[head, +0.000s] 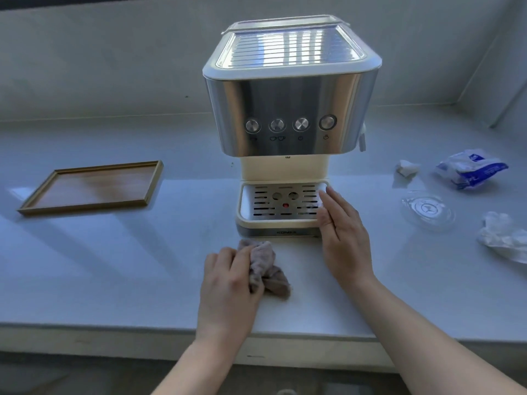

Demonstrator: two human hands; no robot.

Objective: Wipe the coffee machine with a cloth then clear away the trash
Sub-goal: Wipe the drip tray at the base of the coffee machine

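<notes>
A steel and cream coffee machine (288,109) stands at the middle of the white counter, its drip tray (281,202) facing me. My left hand (228,283) grips a crumpled pinkish-grey cloth (266,269) on the counter just in front of the machine's base. My right hand (340,232) lies flat, fingers apart, against the right front corner of the drip tray. To the right lies the trash: a small crumpled tissue (406,168), a blue and white wrapper (470,169), a clear plastic lid (427,210) and a crumpled white paper (503,236).
A shallow wooden tray (37,199) lies on the counter (114,266) to the left of the machine. A pale wall runs close behind the machine. The counter's front edge crosses below my wrists.
</notes>
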